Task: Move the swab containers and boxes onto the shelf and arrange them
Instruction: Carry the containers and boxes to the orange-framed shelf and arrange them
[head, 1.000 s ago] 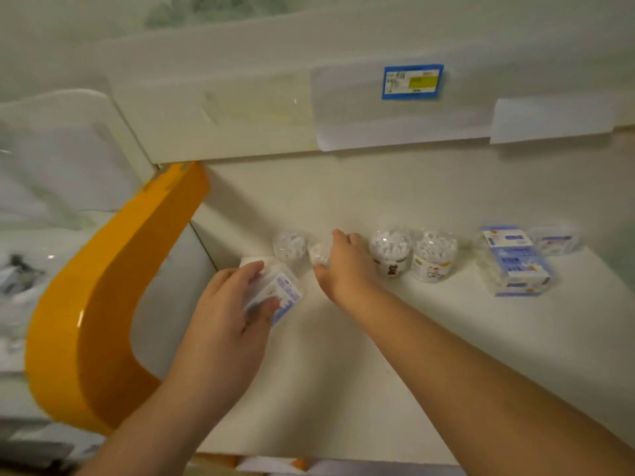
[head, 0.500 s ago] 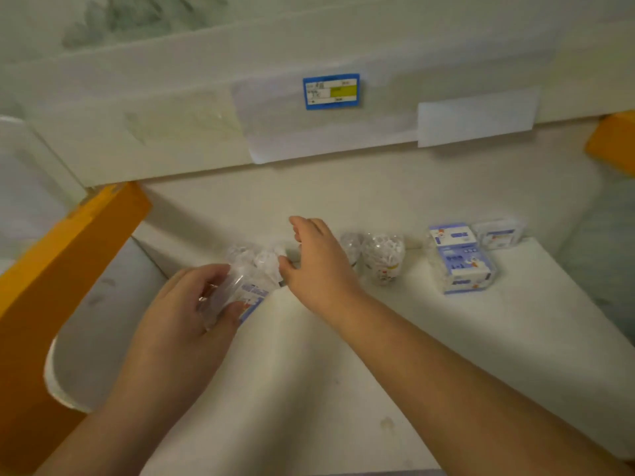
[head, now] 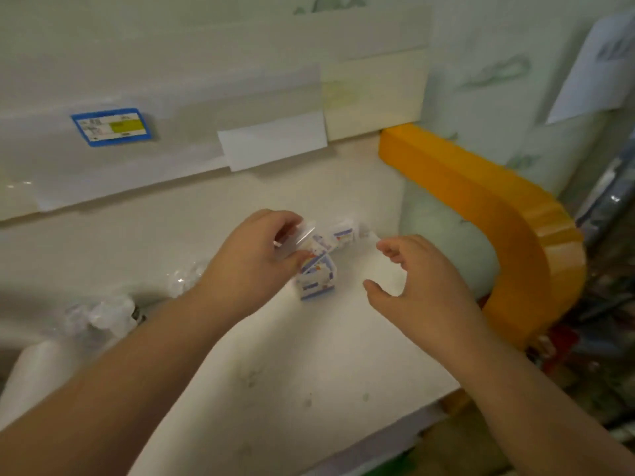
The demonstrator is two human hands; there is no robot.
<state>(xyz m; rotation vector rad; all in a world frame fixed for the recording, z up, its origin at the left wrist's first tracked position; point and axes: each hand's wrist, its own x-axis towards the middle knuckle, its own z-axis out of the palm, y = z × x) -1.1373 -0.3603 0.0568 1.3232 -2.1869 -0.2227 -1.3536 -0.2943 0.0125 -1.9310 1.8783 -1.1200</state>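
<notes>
My left hand (head: pixel 256 259) is clamped on a clear swab box (head: pixel 302 240) over the boxes (head: pixel 318 278) on the shelf (head: pixel 275 372), my right hand (head: pixel 417 283) spread empty beside, ready to square the stack next.

head view | looks forward-down | close over white shelf (head: pixel 275 389) | single view

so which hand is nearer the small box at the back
Right. The right hand is open just right of the small box; the left hand, holding another box, is further left.
</notes>
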